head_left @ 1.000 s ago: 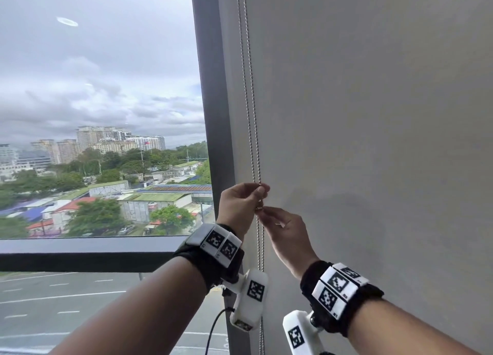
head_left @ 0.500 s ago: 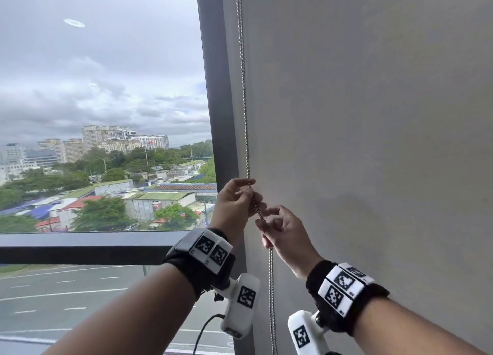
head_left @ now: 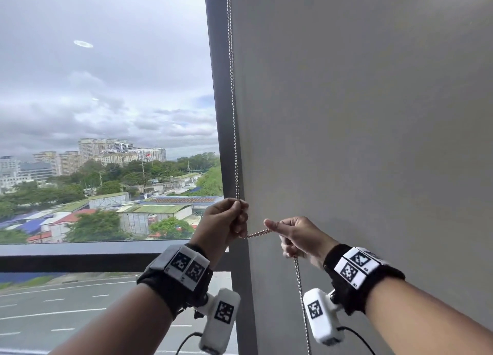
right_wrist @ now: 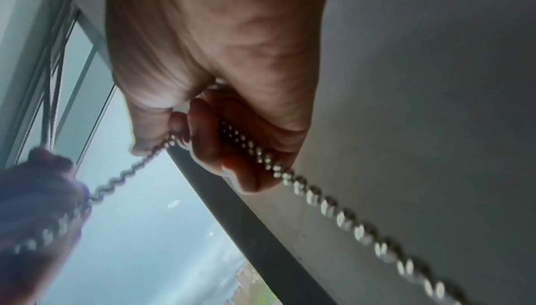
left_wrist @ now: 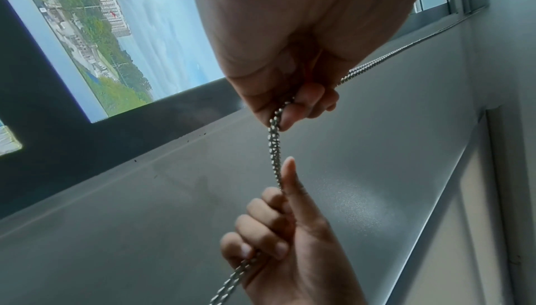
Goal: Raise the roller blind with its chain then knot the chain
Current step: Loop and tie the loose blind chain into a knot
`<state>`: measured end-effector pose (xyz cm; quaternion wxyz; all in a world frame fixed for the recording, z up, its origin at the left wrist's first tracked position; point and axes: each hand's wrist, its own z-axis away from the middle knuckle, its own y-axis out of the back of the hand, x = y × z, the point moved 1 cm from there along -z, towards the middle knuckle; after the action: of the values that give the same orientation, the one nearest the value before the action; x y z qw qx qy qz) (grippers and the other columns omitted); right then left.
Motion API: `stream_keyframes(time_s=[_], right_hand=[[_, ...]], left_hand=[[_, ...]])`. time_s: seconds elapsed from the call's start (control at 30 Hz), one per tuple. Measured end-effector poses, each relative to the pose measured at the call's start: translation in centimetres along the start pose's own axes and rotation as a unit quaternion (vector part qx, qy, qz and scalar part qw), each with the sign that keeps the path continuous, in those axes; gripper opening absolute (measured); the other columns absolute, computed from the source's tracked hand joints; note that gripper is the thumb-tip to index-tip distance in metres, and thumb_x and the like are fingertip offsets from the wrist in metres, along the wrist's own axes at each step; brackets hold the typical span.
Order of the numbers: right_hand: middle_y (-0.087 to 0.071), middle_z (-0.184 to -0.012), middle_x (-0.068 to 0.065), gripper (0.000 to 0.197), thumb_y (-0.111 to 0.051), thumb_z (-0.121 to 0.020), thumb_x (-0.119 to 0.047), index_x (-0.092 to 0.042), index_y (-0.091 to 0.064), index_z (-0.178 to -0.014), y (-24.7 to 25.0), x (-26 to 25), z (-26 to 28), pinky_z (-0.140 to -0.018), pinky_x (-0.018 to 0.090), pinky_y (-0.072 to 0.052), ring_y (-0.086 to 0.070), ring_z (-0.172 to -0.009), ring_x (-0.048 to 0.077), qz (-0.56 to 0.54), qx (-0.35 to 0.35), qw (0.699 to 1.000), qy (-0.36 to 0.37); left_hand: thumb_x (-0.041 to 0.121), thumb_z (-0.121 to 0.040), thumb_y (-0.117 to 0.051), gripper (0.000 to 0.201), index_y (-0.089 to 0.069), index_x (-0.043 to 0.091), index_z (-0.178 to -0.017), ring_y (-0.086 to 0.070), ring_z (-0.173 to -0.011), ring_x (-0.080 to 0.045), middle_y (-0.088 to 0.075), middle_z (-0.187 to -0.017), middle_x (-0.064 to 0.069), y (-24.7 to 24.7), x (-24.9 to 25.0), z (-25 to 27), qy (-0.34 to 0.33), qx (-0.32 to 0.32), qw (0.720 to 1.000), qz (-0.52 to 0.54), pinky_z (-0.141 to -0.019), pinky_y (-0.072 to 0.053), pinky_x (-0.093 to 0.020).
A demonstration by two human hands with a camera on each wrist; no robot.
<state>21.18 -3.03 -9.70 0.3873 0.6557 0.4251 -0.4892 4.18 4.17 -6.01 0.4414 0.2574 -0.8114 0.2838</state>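
A metal bead chain [head_left: 234,130] hangs down the left edge of a grey roller blind [head_left: 360,114]. My left hand [head_left: 226,221] grips both strands where they come down, fingers curled round them [left_wrist: 290,108]. A short twisted stretch of chain [head_left: 257,233] runs sideways to my right hand [head_left: 296,237], which holds it in a fist with the thumb out [left_wrist: 293,186]. Below the right hand the chain [head_left: 301,301] hangs down again. In the right wrist view the chain [right_wrist: 290,172] leaves my curled fingers [right_wrist: 232,149] and the left hand [right_wrist: 43,183] is blurred.
A dark window frame post [head_left: 221,114] stands just left of the chain. Left of it is window glass [head_left: 106,87] with a view of sky, buildings and a road. A dark horizontal rail [head_left: 80,256] crosses the lower window. The blind fills the right side.
My hands were close together on the chain; the right hand has moved right and down, pulling a twisted stretch sideways between them. The two strands above now lie together.
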Motion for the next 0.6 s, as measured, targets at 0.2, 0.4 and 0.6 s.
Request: stream_keyframes(time_s=[0.2,0.4,0.6], right_hand=[[-0.023,-0.050,-0.007,0.031,-0.052,-0.098,-0.029,-0.018,-0.048,-0.069,-0.6,-5.8,0.2,-0.046,0.026,-0.021,-0.022,-0.040,0.010,-0.141,0.011,0.990,-0.024],[-0.038,-0.057,-0.005,0.029,-0.033,-0.103,-0.017,-0.004,-0.057,-0.094,-2.9,-10.1,0.7,-0.047,0.022,-0.024,-0.030,-0.046,0.007,-0.218,-0.028,0.975,-0.011],[-0.046,-0.063,-0.001,0.028,-0.027,-0.103,-0.009,0.001,-0.050,-0.116,-4.0,-12.3,1.2,-0.043,0.019,-0.031,-0.038,-0.044,0.007,-0.204,-0.076,0.976,0.027]], left_hand=[[0.008,-0.094,-0.043,0.020,-0.056,0.002,-0.080,-0.049,-0.045,-0.018,-0.057,-0.059,-0.011,0.2,1.4,1.1,0.026,-0.048,0.997,-0.048,-0.048,-0.046,-0.025],[0.008,-0.093,-0.048,0.019,-0.062,-0.001,-0.086,-0.066,-0.059,-0.017,-0.072,-0.081,-0.015,-1.0,1.7,1.0,0.002,-0.075,0.990,-0.122,-0.062,-0.056,-0.025],[0.006,-0.090,-0.053,0.013,-0.065,-0.001,-0.092,-0.065,-0.053,-0.014,-0.069,-0.074,-0.011,-1.7,0.8,0.7,-0.006,-0.003,0.993,-0.115,-0.062,-0.057,-0.030]])
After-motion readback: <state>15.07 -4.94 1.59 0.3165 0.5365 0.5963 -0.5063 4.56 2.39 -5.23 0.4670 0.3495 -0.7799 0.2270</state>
